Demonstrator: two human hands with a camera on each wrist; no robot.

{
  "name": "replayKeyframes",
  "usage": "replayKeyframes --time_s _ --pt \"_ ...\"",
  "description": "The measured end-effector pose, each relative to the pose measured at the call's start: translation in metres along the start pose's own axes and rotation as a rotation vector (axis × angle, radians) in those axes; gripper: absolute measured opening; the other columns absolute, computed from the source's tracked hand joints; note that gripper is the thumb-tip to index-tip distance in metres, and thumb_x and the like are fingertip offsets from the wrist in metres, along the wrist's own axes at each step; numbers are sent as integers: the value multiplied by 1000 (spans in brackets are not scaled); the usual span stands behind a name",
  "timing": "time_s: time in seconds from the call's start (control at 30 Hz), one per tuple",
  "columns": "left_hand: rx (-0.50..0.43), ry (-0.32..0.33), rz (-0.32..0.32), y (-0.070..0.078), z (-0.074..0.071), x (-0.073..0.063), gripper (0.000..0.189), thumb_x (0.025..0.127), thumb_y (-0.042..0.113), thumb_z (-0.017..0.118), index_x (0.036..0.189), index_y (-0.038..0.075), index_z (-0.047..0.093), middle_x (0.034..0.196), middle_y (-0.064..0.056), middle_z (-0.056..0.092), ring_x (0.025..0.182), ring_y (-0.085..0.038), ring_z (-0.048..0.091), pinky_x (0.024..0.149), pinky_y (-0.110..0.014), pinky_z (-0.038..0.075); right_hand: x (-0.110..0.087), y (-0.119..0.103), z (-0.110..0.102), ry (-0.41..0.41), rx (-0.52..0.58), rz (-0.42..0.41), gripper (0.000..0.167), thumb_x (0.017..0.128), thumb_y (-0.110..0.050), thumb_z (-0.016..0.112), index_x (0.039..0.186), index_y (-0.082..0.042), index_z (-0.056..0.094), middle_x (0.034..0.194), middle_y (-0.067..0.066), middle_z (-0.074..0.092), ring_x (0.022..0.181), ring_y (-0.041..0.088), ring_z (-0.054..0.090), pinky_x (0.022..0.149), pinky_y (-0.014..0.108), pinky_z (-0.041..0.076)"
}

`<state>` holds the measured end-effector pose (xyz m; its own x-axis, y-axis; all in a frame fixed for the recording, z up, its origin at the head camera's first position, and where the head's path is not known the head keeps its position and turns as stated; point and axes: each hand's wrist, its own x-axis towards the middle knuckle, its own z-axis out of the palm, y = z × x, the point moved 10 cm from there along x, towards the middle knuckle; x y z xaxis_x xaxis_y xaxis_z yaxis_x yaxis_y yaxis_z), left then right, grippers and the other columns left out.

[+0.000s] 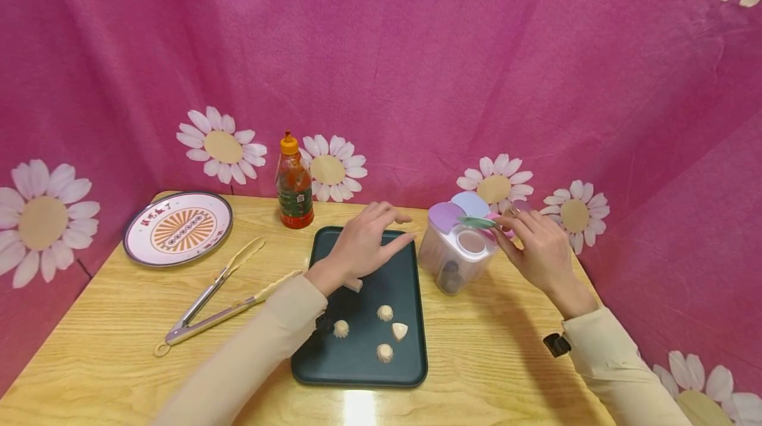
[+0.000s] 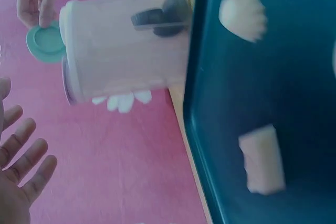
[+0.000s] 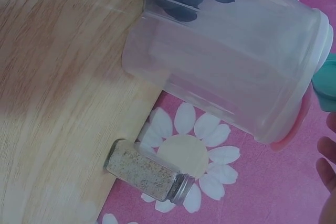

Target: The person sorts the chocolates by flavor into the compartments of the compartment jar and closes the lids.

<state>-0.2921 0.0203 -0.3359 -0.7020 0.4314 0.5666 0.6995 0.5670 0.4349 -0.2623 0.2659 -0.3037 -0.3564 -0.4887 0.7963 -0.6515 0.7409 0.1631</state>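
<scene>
My right hand (image 1: 538, 251) pinches the edge of a small green lid (image 1: 476, 221) on a clear plastic container (image 1: 431, 251). The lid is tilted up, and a round opening shows beside it. Dark pieces (image 2: 176, 11) lie at the container's bottom, in one compartment. Over the far part of a dark tray (image 1: 399, 280), my left hand (image 1: 366, 244) is held with fingers extended and nothing in it. On the tray sit several small cream swirl-shaped pieces (image 1: 385, 313), a wedge-shaped piece (image 1: 399, 331) and a pale block (image 1: 354, 285), partly hidden by the left hand.
Yellow-tipped tongs (image 1: 196, 320) lie spread left of the tray. Behind them is a patterned plate (image 1: 139, 251); a red sauce bottle (image 1: 294, 191) stands behind the tray. A glass jar of grains (image 3: 142, 171) stands beyond the container. Pink cloth (image 1: 387, 82) encloses the wooden table (image 1: 476, 360).
</scene>
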Motion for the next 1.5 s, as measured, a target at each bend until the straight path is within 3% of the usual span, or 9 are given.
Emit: replayKeyframes --time_s 0.17,0.37,0.5,0.63,0.9,1.2,1.5 --pt "-51 39 54 14 10 15 30 95 28 80 120 11 75 110 -4 71 106 -20 65 83 -31 60 0 0 -1 1 -3 1 23 95 -21 68 105 -3 78 81 13 72 64 28 57 52 43 44" --pt "-144 39 56 28 29 34 24 96 21 79 116 8 76 109 -9 72 102 -22 64 75 -25 54 0 0 -1 -9 -2 5 22 92 -19 71 106 -4 78 81 12 72 65 28 57 52 42 43" --pt "-132 52 62 35 42 46 23 95 21 80 114 10 76 105 -8 70 96 -23 63 71 -19 48 0 1 -1 -9 -1 8 22 93 -20 71 106 -4 78 82 12 72 66 28 58 53 42 44" --pt "-109 49 46 36 52 53 22 95 23 80 114 12 76 107 -5 71 99 -19 64 78 -21 54 1 1 0 -1 -2 5 25 98 -25 66 104 -3 78 83 12 73 66 29 59 53 44 45" --pt "-94 30 -4 38 61 61 24 97 27 77 117 13 75 113 -4 71 103 -18 64 85 -24 56 3 -2 -1 12 -21 -12 33 104 -30 60 100 -2 77 81 13 72 64 29 58 53 44 45" --pt "-36 31 37 48 62 64 18 98 27 76 112 15 78 104 -2 71 99 -17 62 81 -24 54 1 -5 -2 14 -26 -21 38 107 -33 57 97 -2 77 84 16 72 64 31 59 54 46 47" --pt "8 8 74 51 63 58 17 99 30 75 110 17 78 105 0 72 96 -15 60 77 -22 49 -1 -12 -3 -19 20 -16 40 108 -36 57 98 -3 77 87 15 74 72 35 69 64 50 55"
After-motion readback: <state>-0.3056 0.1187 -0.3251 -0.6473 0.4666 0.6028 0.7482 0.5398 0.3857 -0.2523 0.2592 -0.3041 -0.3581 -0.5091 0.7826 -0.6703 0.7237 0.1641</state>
